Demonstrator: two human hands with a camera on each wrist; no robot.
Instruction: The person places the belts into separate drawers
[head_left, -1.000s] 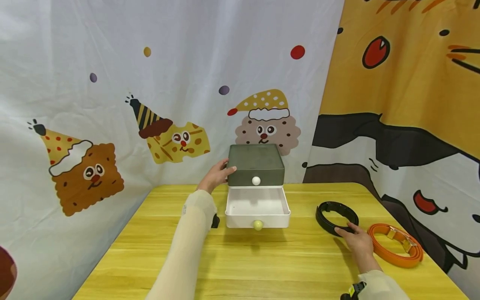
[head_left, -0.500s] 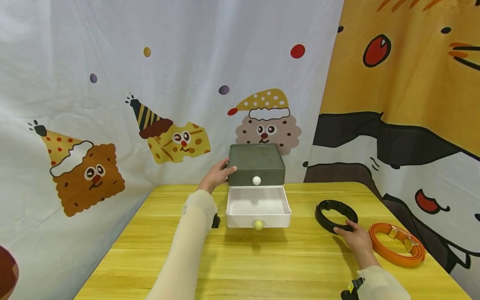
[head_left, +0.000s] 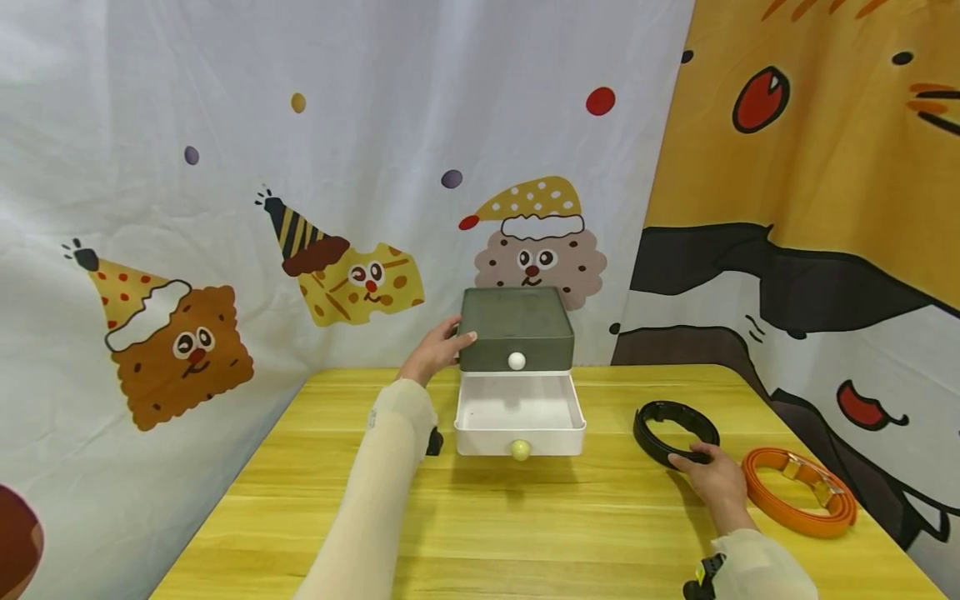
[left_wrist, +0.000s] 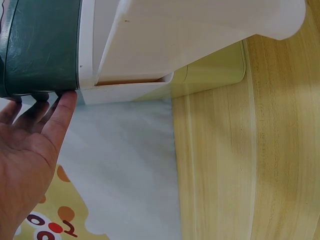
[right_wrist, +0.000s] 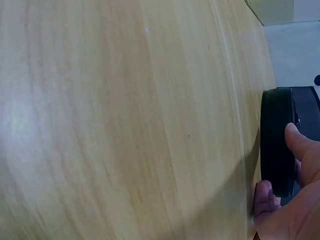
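A small drawer cabinet with a dark green top section (head_left: 517, 312) and a white knob stands near the back of the table. Below it, a white drawer (head_left: 487, 442) with a yellow-green knob is pulled out, its visible floor bare. My left hand (head_left: 433, 353) rests against the green section's left side; in the left wrist view its extended fingers (left_wrist: 62, 117) touch that side. A coiled black belt (head_left: 651, 446) lies to the right. With thumb and fingers, my right hand (head_left: 716, 479) pinches its near edge. The right wrist view shows the thumb over the black band (right_wrist: 277, 145).
A coiled orange belt (head_left: 813, 522) with gold-coloured metal parts lies right of my right hand. Everything rests on a yellow wood-grain table (head_left: 570, 533). A printed cartoon curtain (head_left: 360, 92) hangs behind it.
The head view has shifted slightly. Both hands keep their places, the left at the cabinet and the right on the black belt.
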